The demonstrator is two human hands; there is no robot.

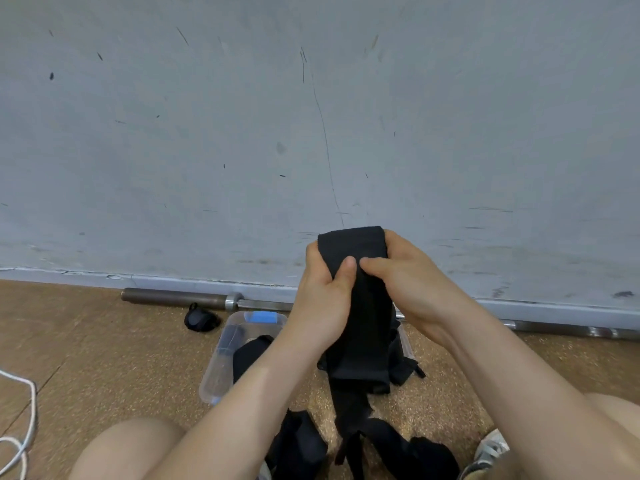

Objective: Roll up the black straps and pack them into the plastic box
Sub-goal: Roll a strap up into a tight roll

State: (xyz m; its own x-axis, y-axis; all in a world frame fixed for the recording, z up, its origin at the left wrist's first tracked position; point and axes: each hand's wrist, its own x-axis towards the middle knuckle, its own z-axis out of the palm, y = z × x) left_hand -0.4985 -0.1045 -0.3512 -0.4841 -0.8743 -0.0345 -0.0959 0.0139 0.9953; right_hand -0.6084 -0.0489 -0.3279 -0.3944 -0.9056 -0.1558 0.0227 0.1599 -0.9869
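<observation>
- Wall (242,133): grey-blue, scuffed, dark streaks.
- Floor (86,341): speckled brown cork-like surface.
- Steel barbell (207,300) along the wall base.
- White cable (20,427), lower left.

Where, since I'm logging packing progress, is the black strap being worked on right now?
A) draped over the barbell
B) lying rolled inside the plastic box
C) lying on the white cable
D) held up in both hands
D: the left hand and the right hand both grip the black strap in the air above the plastic box, with its tail hanging toward the floor.
</observation>
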